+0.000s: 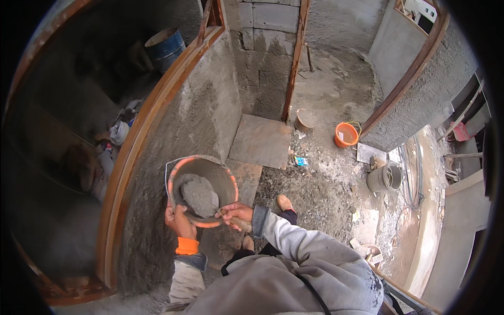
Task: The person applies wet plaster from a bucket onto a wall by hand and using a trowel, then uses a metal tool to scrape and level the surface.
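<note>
– Rough grey walls (205, 100) close in on a rubble-strewn floor (315, 178). Where's the bucket (227, 184)?

– Held up in front of the person, tilted, beside the left-hand wall. Its rim is orange, smeared grey, and a heap of wet mortar (197, 193) sits inside.

– And the left grip (181, 223)?

– Clamped on the near-left rim, thumb toward the inside, with an orange cuff at the wrist.

– Right grip (237, 213)?

– Closed around the wooden handle of a trowel (241, 224), at the near-right rim. Its blade is mostly hidden in the bucket.

– Anything farther off?

– A smaller orange bucket (344, 142) stands on the floor near a doorpost.
</note>
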The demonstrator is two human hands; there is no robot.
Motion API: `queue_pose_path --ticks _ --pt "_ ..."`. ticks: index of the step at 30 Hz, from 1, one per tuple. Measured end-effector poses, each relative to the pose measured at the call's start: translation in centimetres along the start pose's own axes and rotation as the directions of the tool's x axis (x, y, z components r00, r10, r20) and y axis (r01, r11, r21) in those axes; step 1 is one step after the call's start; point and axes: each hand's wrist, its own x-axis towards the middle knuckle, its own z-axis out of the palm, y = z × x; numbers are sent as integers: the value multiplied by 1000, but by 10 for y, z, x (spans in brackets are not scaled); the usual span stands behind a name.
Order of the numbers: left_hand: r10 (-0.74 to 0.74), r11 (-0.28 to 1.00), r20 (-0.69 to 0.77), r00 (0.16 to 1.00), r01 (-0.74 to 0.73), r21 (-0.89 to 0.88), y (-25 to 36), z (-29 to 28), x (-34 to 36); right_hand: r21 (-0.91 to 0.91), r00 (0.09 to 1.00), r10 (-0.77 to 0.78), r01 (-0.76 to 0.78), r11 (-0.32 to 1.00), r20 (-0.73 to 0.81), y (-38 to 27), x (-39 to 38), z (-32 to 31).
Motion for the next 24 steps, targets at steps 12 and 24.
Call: queue_pose_path --ticks 12,24 --pt "-274 958 -441 855 282 -49 -37 -97 4 -78 521 -725 786 613 -451 -72 -67 0" --pt "-98 967 -469 878 196 165 4 -142 -39 -931 88 -929 36 363 -359 -141 165 -111"
